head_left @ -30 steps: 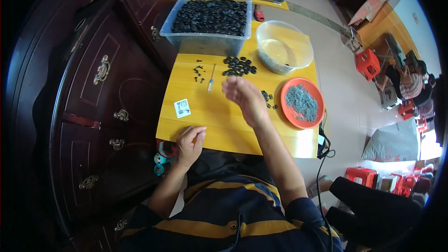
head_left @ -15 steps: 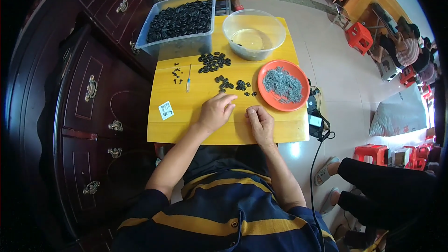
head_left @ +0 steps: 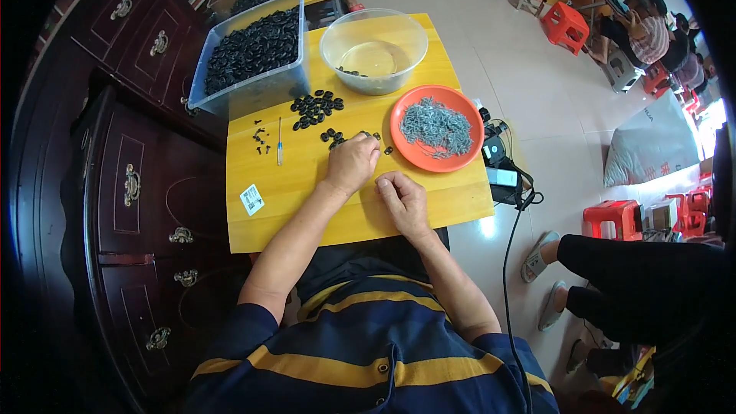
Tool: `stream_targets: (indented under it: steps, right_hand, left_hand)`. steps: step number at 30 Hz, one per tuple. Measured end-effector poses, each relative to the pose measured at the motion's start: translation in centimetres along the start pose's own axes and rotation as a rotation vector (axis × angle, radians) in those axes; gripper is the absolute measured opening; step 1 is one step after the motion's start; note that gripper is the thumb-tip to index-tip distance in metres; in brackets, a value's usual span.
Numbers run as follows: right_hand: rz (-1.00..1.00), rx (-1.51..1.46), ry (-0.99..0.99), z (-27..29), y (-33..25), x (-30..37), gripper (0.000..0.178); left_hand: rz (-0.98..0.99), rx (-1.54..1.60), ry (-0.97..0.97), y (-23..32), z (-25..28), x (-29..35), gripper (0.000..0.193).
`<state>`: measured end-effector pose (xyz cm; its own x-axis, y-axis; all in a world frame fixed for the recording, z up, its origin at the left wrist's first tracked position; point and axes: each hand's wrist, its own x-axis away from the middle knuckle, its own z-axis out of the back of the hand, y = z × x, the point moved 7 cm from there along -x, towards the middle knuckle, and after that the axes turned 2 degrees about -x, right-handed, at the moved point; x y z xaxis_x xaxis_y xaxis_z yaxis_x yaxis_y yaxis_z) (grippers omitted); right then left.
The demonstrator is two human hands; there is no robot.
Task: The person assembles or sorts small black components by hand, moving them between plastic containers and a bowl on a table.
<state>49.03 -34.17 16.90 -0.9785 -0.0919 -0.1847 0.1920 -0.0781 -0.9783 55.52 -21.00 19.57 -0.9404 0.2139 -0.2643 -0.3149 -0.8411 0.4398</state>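
My left hand reaches over small black pieces on the yellow table. Its fingers are bent down and together, and its fingertips are hidden. Closed, with the thumb against the curled fingers, my right hand rests near the table's front; what it holds, if anything, does not show. Loose black oval pieces lie beyond my left hand, with a few more ovals right beside it. An orange-red plate heaped with small grey metal pieces stands at the right.
A clear tub full of black ovals stands at the far left, beside a round clear bowl with a few inside. A thin screwdriver, small black screws and a white label lie leftward. Dark drawers border the left side.
My left hand has moved forward over the small black pieces, its fingers bending down. The right hand stays closed near the table's front. The whole view has shifted and turned slightly.
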Motion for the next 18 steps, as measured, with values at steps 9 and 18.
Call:
stream_targets:
  steps: [9,18]
  right_hand:
    - [-0.215,-0.286,0.013,0.4,1.0,0.3,0.016]
    - [-0.465,-0.846,0.057,0.4,1.3,1.1,0.015]
  left_hand:
    - [0.106,0.447,-0.029,3.1,3.2,1.9,0.006]
    - [-0.113,0.393,-0.057,6.4,3.6,2.7,0.009]
